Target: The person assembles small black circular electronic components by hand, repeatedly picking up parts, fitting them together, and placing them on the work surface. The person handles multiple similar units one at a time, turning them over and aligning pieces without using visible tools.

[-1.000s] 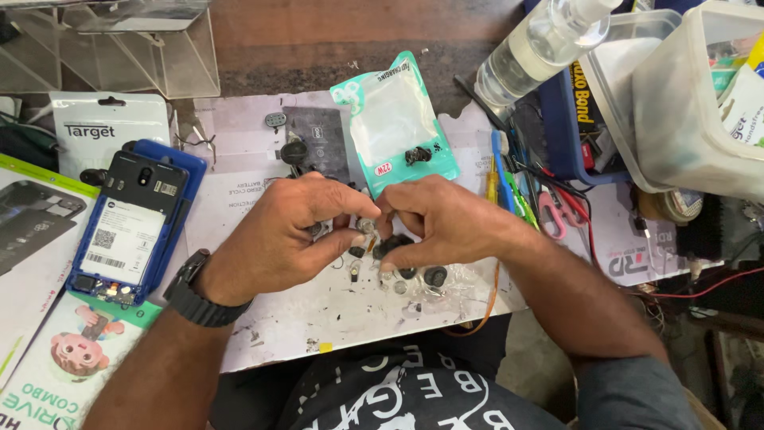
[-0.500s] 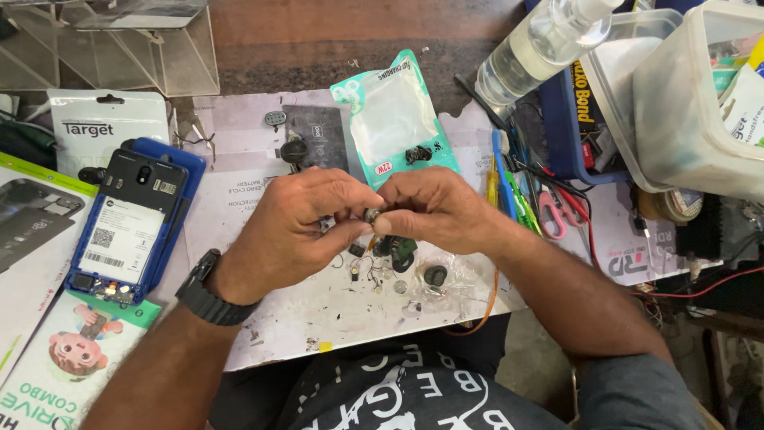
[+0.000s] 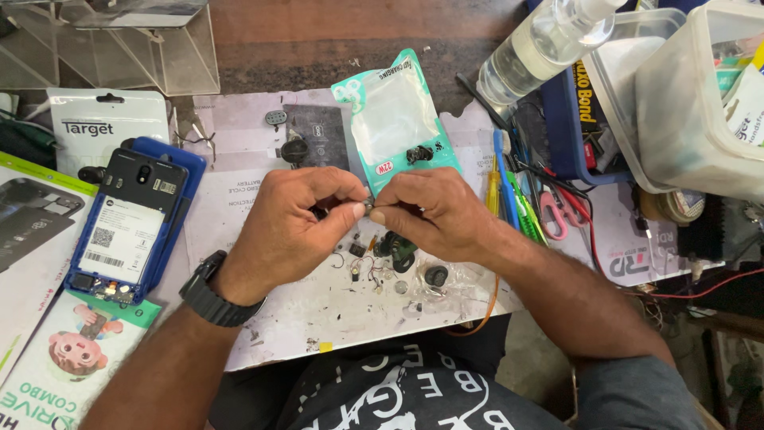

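Hands (image 3: 368,211) lifted slightly, pinching a tiny silvery part (image 3: 368,206).

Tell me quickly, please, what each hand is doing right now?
Left hand: closed, fingertips pinching a tiny metal part.
Right hand: closed, fingertips pinching the same part from the other side.

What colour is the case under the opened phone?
Blue. The case shows clearly in the head view.

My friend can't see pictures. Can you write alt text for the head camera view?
Two hands, the left hand and the right hand, pinch a tiny metal part together above a paper-covered table. An opened phone lies to the left, small black parts underneath.
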